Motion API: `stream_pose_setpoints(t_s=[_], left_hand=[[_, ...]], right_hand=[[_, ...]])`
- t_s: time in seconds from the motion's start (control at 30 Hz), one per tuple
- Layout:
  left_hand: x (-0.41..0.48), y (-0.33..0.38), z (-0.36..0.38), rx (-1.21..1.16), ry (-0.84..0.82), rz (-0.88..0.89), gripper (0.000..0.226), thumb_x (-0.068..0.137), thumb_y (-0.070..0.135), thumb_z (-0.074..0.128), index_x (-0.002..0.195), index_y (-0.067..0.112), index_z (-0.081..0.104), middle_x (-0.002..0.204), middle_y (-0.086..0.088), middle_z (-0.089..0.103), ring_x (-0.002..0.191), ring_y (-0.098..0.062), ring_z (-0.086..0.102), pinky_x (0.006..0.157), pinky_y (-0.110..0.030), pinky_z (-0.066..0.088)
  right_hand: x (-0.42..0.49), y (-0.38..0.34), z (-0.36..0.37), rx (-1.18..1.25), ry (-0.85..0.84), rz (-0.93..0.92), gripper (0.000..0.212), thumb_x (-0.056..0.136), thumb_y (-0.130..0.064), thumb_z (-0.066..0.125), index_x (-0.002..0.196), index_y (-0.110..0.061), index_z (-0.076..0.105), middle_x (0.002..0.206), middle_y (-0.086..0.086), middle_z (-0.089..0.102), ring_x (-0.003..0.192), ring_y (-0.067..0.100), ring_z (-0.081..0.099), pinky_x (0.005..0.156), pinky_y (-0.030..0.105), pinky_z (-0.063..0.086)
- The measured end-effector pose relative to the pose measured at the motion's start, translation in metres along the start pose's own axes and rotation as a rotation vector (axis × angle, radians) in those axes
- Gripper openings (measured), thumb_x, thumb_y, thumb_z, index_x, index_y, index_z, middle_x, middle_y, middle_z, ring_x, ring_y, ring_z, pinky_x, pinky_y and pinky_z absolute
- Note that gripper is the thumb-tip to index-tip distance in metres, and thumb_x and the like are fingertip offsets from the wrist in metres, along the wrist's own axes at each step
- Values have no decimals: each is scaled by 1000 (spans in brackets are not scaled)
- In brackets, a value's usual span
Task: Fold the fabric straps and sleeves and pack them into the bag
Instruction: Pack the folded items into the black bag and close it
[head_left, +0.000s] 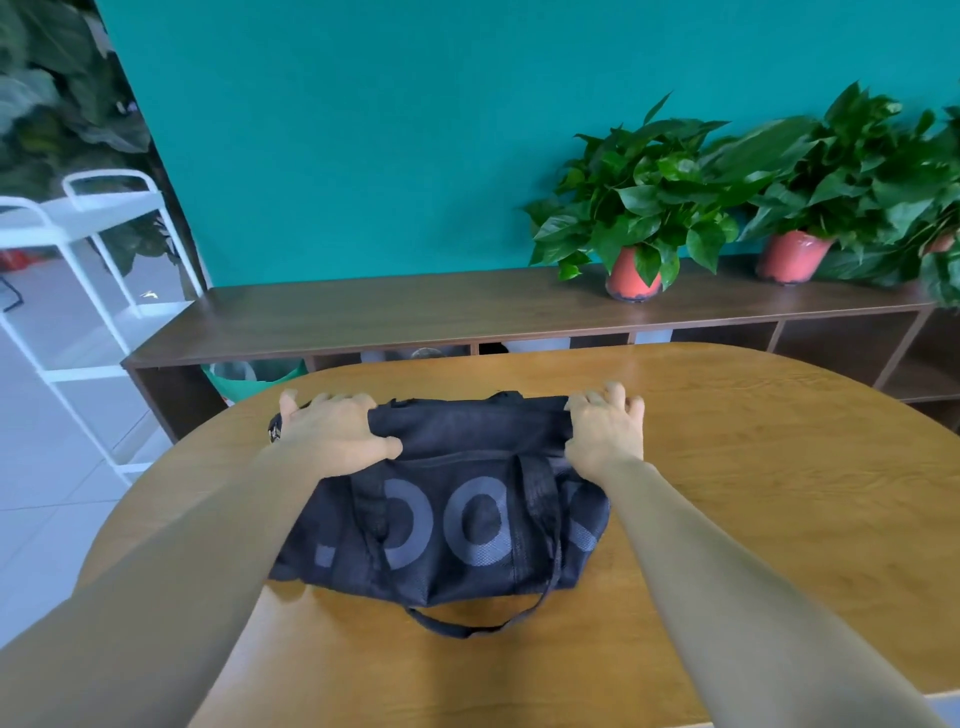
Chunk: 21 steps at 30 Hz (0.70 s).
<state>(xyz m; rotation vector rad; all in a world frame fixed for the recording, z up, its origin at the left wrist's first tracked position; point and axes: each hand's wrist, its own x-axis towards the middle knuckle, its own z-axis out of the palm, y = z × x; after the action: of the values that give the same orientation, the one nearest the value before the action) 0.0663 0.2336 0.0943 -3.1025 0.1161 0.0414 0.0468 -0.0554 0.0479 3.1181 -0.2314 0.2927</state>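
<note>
A black mesh duffel bag (447, 519) with large grey letters lies on the wooden table (753, 493). My left hand (332, 426) grips the bag's far left end, thumb on the near side and fingers over the top. My right hand (602, 431) grips the far right end the same way. A black carry strap (467, 626) loops out over the table at the bag's near edge. No loose fabric straps or sleeves show outside the bag.
A long dark wooden shelf unit (415, 317) runs behind the table against a teal wall, with potted plants (639, 208) on its right part. A white metal cart (78, 270) stands at the left on the tiled floor.
</note>
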Motion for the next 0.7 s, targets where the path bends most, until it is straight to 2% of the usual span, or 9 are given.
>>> stream_pose_setpoints(t_s=[0.1,0.17,0.27,0.4,0.5,0.57,0.63,0.7], left_hand=[[0,-4,-2,-57,-50,21,55,83,59,54,129,29,49,128,3,55,122,-24,46,104,-47,23],[4,-7,-3,-103,-93,21,60,81,60,57,132,30,47,133,3,53,127,-25,43,107,-47,20],[15,-16,2,-53,-126,28,64,75,61,62,130,34,46,126,9,55,122,-22,46,104,-51,18],[19,-21,9,-21,-184,43,66,74,57,65,132,34,43,121,9,58,118,-23,48,102,-48,17],[17,-14,8,39,-144,39,61,83,55,62,136,31,44,121,7,58,117,-22,48,101,-44,16],[15,-12,7,67,-89,34,54,84,56,61,129,30,50,110,8,61,108,-21,51,99,-42,19],[12,-13,7,87,-65,31,50,84,57,60,126,30,53,105,9,61,104,-20,52,97,-41,20],[10,-16,8,86,-63,18,51,84,57,60,127,30,53,107,8,63,106,-21,53,99,-41,20]], right_hand=[[6,-2,2,-22,19,16,37,83,-15,55,120,-19,55,121,-1,58,134,26,24,108,44,20],[9,-2,4,-8,23,25,32,82,-12,54,113,-20,58,111,-3,62,132,24,27,107,43,20],[10,-2,5,13,40,23,31,82,-9,52,111,-19,58,101,-1,65,128,22,33,106,42,20],[10,-3,2,14,91,35,33,84,-7,51,116,-18,54,98,3,66,124,22,38,108,44,18],[9,-5,-3,-19,123,22,33,84,-8,51,116,-18,51,91,1,65,112,23,44,106,43,20],[9,-4,-6,-34,135,15,32,85,-9,51,116,-18,51,90,0,63,109,23,45,106,44,20],[7,-2,-8,2,103,0,34,86,-14,52,119,-19,49,93,0,60,110,22,44,106,45,19],[5,0,-9,59,-8,-5,44,84,-25,56,126,-24,44,100,-1,56,114,22,40,106,47,20]])
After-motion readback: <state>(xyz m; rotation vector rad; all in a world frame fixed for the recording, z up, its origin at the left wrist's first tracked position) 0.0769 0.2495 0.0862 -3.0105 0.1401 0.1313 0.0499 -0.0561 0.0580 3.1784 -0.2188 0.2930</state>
